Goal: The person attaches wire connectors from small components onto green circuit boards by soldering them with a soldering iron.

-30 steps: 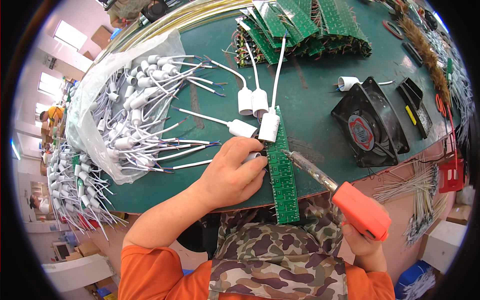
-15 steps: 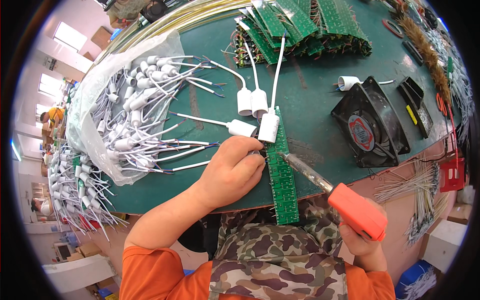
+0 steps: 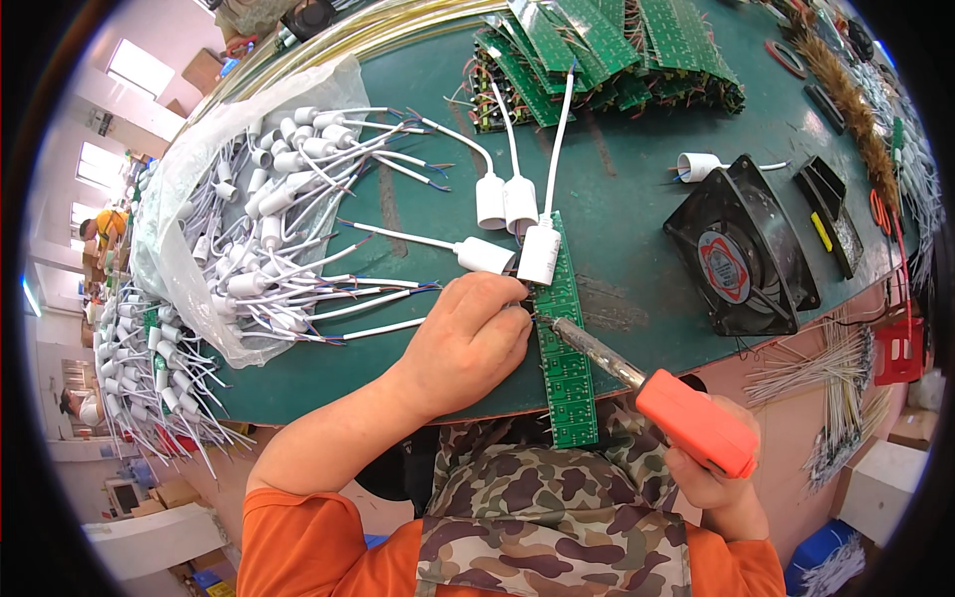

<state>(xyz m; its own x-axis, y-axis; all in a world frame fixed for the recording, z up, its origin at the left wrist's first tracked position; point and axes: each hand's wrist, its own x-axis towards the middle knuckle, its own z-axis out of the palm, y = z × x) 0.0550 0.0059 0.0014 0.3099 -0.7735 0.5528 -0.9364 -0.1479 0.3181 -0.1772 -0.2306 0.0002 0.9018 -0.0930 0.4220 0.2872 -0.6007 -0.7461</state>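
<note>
A long green circuit board strip lies at the table's near edge, its lower end sticking out over the camouflage apron. My right hand is wrapped round the red handle of a soldering iron. The iron's tip touches or hovers just over the board's left edge, close to my left fingertips. My left hand is closed in a pinch beside that edge; what it pinches is hidden. Just above its fingers lie white cable-ended caps, one resting on the board and another on its side.
A clear plastic bag spills many white capped cables on the left. Stacked green boards sit at the back. To the right stand a black fan, a loose white cap and a black holder.
The soldering iron and my right hand have shifted slightly left, bringing the tip to the board's left edge by my left fingers. My left hand keeps its pinch.
</note>
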